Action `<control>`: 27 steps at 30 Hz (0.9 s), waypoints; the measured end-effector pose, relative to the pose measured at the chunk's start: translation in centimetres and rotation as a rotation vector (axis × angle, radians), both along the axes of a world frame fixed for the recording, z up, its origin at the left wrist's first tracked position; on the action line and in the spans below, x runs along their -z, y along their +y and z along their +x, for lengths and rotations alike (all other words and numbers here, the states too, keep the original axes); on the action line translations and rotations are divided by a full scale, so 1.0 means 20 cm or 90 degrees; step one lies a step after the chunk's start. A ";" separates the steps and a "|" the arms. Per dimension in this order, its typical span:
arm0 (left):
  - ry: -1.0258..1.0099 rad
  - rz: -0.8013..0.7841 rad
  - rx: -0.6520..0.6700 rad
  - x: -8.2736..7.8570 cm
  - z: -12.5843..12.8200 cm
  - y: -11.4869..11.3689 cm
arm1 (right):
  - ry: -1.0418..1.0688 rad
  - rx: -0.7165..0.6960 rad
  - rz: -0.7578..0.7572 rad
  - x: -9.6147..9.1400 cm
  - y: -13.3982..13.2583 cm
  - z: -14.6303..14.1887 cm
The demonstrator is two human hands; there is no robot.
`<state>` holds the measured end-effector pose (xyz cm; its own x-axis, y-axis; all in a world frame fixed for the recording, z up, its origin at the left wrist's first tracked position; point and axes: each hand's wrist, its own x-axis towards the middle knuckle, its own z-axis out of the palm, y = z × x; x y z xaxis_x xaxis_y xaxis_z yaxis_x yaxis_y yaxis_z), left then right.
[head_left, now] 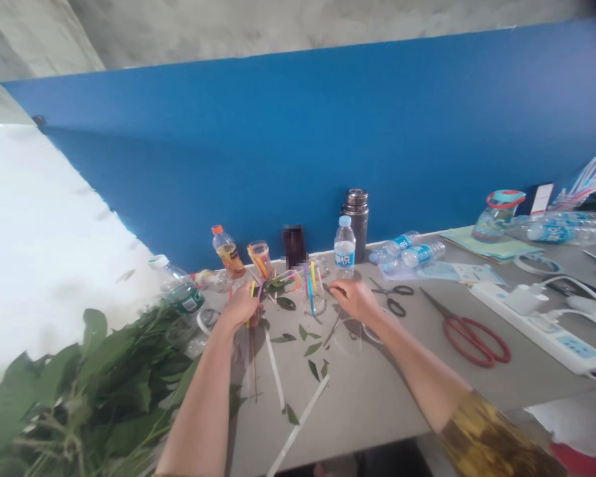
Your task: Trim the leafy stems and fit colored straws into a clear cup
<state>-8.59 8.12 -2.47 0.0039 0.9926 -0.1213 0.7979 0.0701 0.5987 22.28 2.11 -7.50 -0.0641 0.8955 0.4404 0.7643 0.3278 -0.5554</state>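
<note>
My left hand (242, 306) is closed around yellow and purple drinking straws (253, 289), whose ends show above and below the fingers. A thin brown stick (255, 371) extends below this hand. My right hand (355, 299) is closed in a pinch, and whatever lies between its fingertips is too small to make out. Between the hands stands a clear cup with coloured straws (311, 291). Loose green leaves (287, 303) and white strips (275, 371) lie on the table around it. Behind my left hand is another cup of straws (261, 260).
A leafy pile (124, 384) crowds the left side. Bottles (345, 248) and a dark thermos (358, 222) stand by the blue partition (298, 146). Black scissors (396, 298), red-handled scissors (474, 338) and a power strip (546, 328) lie to the right.
</note>
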 end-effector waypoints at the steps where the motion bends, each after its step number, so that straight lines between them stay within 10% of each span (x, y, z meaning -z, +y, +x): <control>1: 0.000 0.006 -0.011 0.00 0.00 0.00 | -0.002 0.000 -0.001 0.00 0.00 0.00; 8: -0.099 0.004 -0.015 -0.06 0.03 -0.06 | 0.042 0.026 0.007 -0.02 0.00 0.00; 13: -0.386 -0.038 0.240 -0.15 0.10 -0.18 | 0.213 -0.006 0.011 -0.06 -0.03 -0.01; 17: -0.351 -0.159 0.397 -0.17 0.26 -0.30 | 0.395 -0.130 -0.060 -0.13 -0.08 -0.04; 22: -0.364 -0.168 0.385 -0.13 0.43 -0.38 | 0.508 -0.289 -0.170 -0.17 -0.12 -0.07; 27: -0.326 -0.125 0.360 -0.11 0.43 -0.37 | 0.599 -0.264 -0.166 -0.17 -0.10 -0.06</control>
